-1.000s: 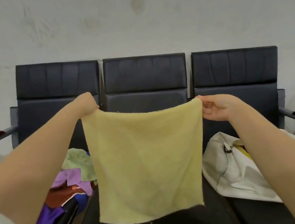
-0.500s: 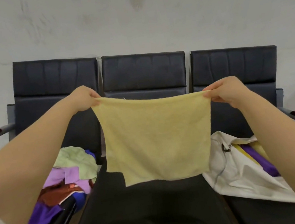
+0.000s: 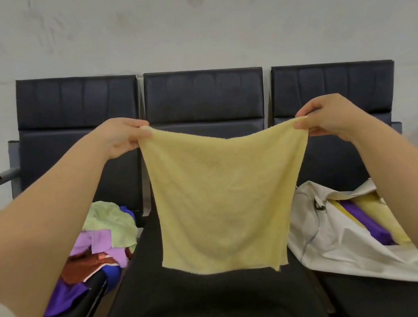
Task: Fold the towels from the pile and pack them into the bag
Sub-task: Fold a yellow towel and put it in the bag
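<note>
Since half a second back the towel (image 3: 223, 198) hangs longer and I've got my left hand (image 3: 121, 137) and right hand (image 3: 329, 114) each pinching a top corner, holding it over the middle seat (image 3: 194, 305), pile (image 3: 100, 245) left, bag (image 3: 343, 234) right.

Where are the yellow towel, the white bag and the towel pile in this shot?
yellow towel (image 3: 223, 198): head view, middle of the hanging cloth.
white bag (image 3: 326, 244): head view, its pale front wall on the right seat.
towel pile (image 3: 106, 229): head view, green towel on top, left seat.
</note>
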Tool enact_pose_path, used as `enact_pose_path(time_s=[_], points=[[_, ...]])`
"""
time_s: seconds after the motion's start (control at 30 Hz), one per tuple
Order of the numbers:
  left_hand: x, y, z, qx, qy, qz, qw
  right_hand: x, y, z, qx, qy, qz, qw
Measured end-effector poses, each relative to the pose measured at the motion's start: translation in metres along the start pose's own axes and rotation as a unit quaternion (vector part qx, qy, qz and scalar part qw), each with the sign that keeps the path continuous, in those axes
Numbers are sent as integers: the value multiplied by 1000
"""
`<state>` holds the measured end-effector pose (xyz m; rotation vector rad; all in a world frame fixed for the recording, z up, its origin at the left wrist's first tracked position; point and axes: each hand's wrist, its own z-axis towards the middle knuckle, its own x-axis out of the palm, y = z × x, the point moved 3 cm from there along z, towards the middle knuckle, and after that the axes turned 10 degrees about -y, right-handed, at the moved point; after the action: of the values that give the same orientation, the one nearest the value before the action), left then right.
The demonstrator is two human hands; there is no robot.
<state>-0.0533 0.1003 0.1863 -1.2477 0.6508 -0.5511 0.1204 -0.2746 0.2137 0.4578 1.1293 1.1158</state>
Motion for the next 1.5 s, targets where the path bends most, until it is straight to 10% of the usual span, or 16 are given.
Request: enact_pose_path(time_s=[0.2,0.5,0.7,0.83,1.03,1.5], points=[[-5,12,8,96,-106,202,969,2,-8,2,-20,-1,-3,1000],[-9,27,0,11,-86,22,996,17,-38,2,142,62,145,977],[1,38,-4,-9,-76,51,996,39,-47,3,209,99,43,972],[1,44,-11,-45,-32,52,997,39,-45,-6,234,163,216,934],[20,35,-22,-153,-63,-136,977,71,-48,1,332,49,250,908],[130,-8,-52,-73,-47,-143,986,155,45,-50,-69,-25,176,982]])
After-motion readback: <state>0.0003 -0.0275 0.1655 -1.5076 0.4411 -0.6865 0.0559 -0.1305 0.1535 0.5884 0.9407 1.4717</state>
